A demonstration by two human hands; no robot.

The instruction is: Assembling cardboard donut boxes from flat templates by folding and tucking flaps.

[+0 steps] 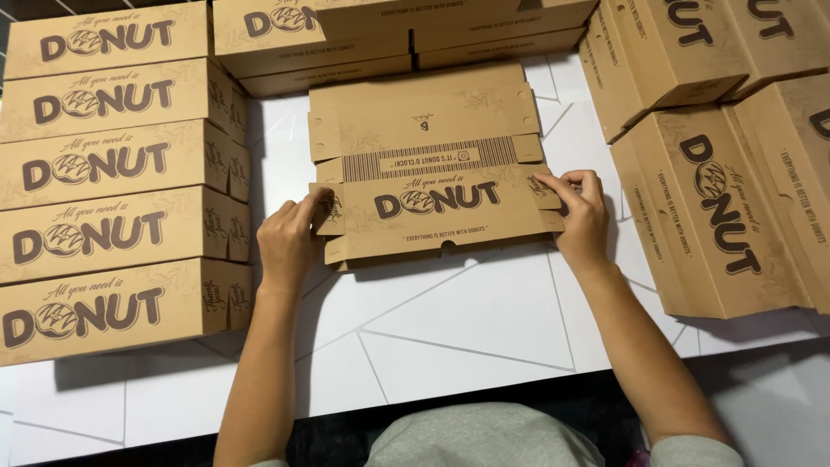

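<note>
Between both hands, mid-table, lies a flat brown cardboard donut box blank (432, 169); the left hand (288, 242) pinches its left side flap, the right hand (581, 216) pinches the right flap. Folded rectangular boxes (112, 216) stack left.

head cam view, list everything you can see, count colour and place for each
flat box blank: one, brown cardboard with dark print, centre of table, near panel folded up
stacked boxes, left: five showing, brown, piled at left edge
boxes at back: several, brown, far edge, count unclear
boxes, right: several, brown, leaning at right
table: one, white with thin grey lines
grey top: bottom edge
left hand: on blank's left flap
right hand: on blank's right flap
</note>
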